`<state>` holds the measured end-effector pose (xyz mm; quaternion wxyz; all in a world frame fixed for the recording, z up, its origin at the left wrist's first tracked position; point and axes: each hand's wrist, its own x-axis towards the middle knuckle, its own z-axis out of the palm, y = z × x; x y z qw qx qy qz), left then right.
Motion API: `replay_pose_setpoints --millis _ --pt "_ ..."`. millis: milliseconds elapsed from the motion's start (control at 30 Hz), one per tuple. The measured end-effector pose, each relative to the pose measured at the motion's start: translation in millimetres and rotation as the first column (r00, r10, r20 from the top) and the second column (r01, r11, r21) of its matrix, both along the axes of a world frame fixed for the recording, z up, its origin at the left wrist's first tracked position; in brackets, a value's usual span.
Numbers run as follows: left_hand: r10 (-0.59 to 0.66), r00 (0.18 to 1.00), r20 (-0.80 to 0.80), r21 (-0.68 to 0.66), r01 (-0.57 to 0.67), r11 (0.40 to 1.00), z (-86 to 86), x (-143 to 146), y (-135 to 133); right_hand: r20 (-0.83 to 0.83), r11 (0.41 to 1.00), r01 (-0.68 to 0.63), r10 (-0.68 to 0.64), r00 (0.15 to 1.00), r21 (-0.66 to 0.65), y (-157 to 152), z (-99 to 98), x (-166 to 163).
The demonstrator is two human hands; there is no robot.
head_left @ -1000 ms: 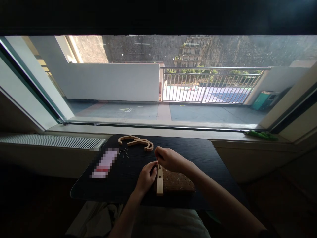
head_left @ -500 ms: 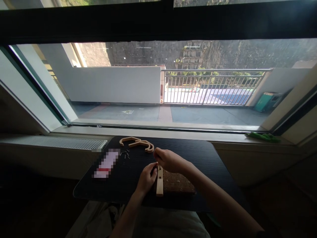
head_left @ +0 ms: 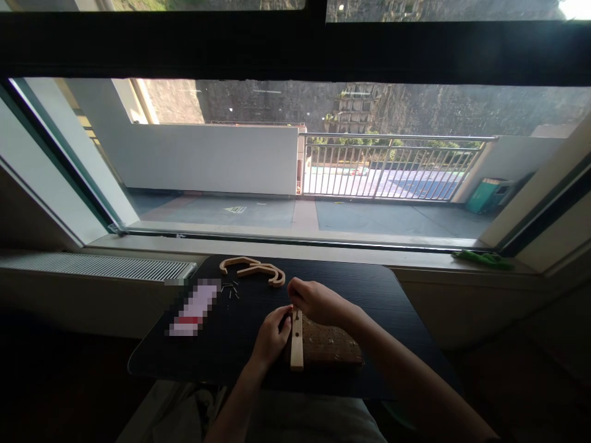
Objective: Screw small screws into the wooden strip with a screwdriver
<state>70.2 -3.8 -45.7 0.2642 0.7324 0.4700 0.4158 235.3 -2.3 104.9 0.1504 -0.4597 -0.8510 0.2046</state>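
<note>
Wooden strip (head_left: 297, 347), where does it sit?

— On edge along the left side of the brown board (head_left: 330, 347). Both are near the front of the dark table (head_left: 221, 363), and the strip points away from the person.

What could go wrong from here?

— I'd judge the strip could tip or slide off the board's side. It stands on a narrow edge, and a push from above at its far end, with one hand bracing it, might roll it over. Anything tiny held there could also drop and be lost against the dark top.

And the hands?

— The left hand (head_left: 272, 335) comes up from below, wrist low, with its fingers curled shut on the strip's far end from the left. The right hand (head_left: 318, 301) reaches across from the right, knuckles up. Its fingers are bunched together just above that same end, and what lies between them is too small to tell.

Anything else nearby?

— A few small nails (head_left: 229, 288) and some curved wooden pieces (head_left: 253, 269) lie toward the window, well apart from both hands.
</note>
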Motion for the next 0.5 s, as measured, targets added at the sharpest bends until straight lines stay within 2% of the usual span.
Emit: replay_pose_setpoints --millis 233,500 --pt "0.015 1.0 0.006 0.004 -0.015 1.0 -4.7 0.1 0.8 0.017 0.999 -0.023 0.024 1.0 -0.023 1.0 5.9 4.8" --pt "0.01 1.0 -0.003 0.013 -0.01 1.0 -5.1 0.3 0.9 0.085 0.999 -0.01 0.006 0.996 0.045 1.1 7.4 0.5"
